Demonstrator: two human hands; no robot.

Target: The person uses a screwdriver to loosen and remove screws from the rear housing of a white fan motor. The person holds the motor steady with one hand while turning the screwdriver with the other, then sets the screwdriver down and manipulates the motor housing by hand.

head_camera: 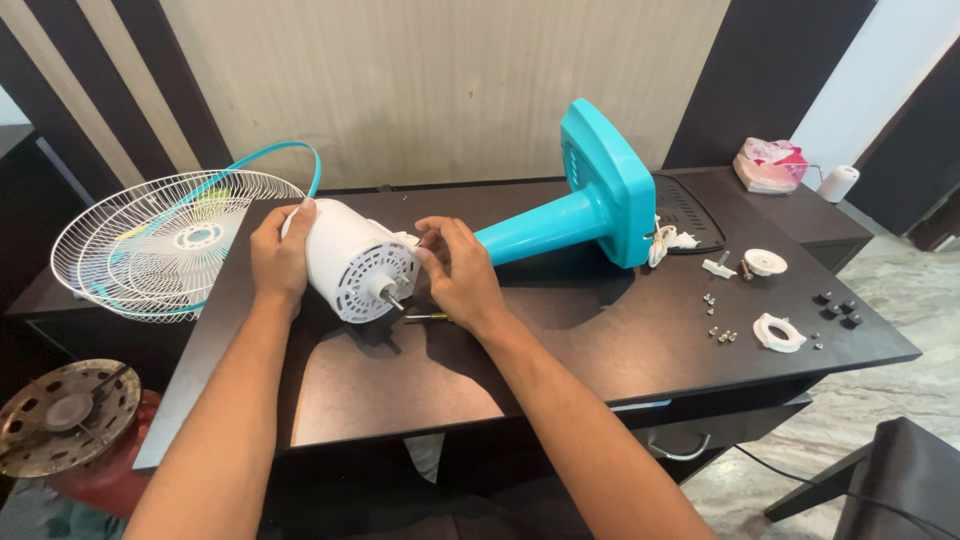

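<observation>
Two bare hands work on a white fan motor housing [350,258] that lies on its side on a dark worktop [600,350], its steel shaft [392,298] pointing toward 5 o'clock. The left hand [280,255] is wrapped over the back of the housing at 9 o'clock, fingers clamped on it. The right hand [460,270] sits at 3 o'clock of the vented face, its fingers [432,240] pinched together at the housing's rim; whether they grip a small part there cannot be told. A slim screwdriver [425,317] with a dark and yellow handle lies just below that hand, partly hidden by it.

Handled well, this grip calls for the left hand to keep the round housing from rolling while the right works lightly at the rim, with the shaft kept clear of the worktop.

One turquoise stand [590,215] runs from the housing toward 2 o'clock, its square base tilted up. One coiled white cord [665,242] rests beside the base. Two wire fan guards [160,245] lie stacked at 9 o'clock, one with a turquoise ring. Two white plastic rings [772,300] sit at 3 o'clock, with a white clip [718,267] near them. Roughly ten small screws and nuts [722,335] are scattered there, too small to count surely. Four black caps [838,310] sit at the far right. One pink packet [770,165] and one white roll [838,183] stand at 1 o'clock.
</observation>
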